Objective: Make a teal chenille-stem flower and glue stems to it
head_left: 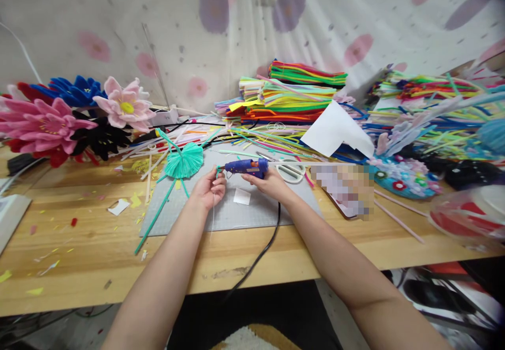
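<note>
My right hand (265, 179) is wrapped round a blue glue gun (244, 168), whose tip points left. A clear glue stick (307, 164) sticks out of its back end. My left hand (210, 188) pinches a small green piece (218, 170) right at the gun's tip, and a thin pale strand hangs below the fingers. Left of that hand, a green pleated fan-like piece (184, 162) with green stems lies on the grey mat (197, 221).
White-handled scissors (291, 172) and a small white square (242, 196) lie on the mat. Bundled pipe cleaners (292, 98) are stacked behind. Fuzzy flowers (43, 124) stand at left, a phone-like object (341, 192) lies at right, and a black cable (262, 255) crosses the table's front edge.
</note>
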The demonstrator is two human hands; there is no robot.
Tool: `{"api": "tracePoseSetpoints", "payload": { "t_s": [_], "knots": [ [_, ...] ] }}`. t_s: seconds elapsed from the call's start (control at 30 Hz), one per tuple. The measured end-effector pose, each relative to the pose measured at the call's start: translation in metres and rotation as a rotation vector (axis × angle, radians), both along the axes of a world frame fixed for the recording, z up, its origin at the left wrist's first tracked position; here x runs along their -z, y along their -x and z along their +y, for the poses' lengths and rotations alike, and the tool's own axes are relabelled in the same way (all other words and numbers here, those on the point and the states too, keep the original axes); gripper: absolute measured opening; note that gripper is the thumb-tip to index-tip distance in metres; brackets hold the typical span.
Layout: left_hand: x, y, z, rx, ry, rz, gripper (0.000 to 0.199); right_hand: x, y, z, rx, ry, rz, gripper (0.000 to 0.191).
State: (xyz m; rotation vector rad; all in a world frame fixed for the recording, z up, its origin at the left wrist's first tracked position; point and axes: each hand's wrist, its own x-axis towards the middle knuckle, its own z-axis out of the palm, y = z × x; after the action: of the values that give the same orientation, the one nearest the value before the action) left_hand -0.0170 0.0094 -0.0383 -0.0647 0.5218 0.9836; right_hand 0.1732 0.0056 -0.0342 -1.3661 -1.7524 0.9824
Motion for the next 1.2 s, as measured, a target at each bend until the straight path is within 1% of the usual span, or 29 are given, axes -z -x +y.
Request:
{"api": "tracePoseSetpoints", "payload": {
  "t_s": [0.37,0.57,0.73,0.83,0.9,0.97,1.07,1.2],
  "knots": [
    [-0.001,0.001,0.0,0.004,0.029,-0.035,0.026,0.001,-0.001,0.0,0.001,-0.005,0.035,0.044],
    [-0.001,0.002,-0.002,-0.011,0.014,-0.098,0.024,0.0,-0.002,-0.001,0.014,0.01,0.094,0.042],
    [-0.005,0.003,-0.004,-0.036,0.002,-0.147,0.02,-0.002,-0.003,-0.003,0.062,0.076,0.198,0.042],
    [-0.007,0.004,-0.005,-0.049,0.011,-0.156,0.02,0.004,-0.004,0.001,0.148,0.054,0.248,0.043],
    [-0.007,0.004,-0.005,-0.06,0.013,-0.148,0.02,0.012,-0.006,0.007,0.234,0.023,0.215,0.044],
    [-0.007,0.006,-0.004,-0.072,0.009,-0.128,0.021,0.02,-0.008,0.013,0.303,-0.019,0.134,0.045],
    [-0.007,0.007,-0.004,-0.101,-0.008,-0.069,0.022,0.027,-0.011,0.019,0.321,-0.074,-0.042,0.048],
    [-0.01,0.008,-0.005,-0.149,-0.032,0.044,0.025,0.028,-0.013,0.022,0.336,-0.087,-0.339,0.057]
  ]
}}
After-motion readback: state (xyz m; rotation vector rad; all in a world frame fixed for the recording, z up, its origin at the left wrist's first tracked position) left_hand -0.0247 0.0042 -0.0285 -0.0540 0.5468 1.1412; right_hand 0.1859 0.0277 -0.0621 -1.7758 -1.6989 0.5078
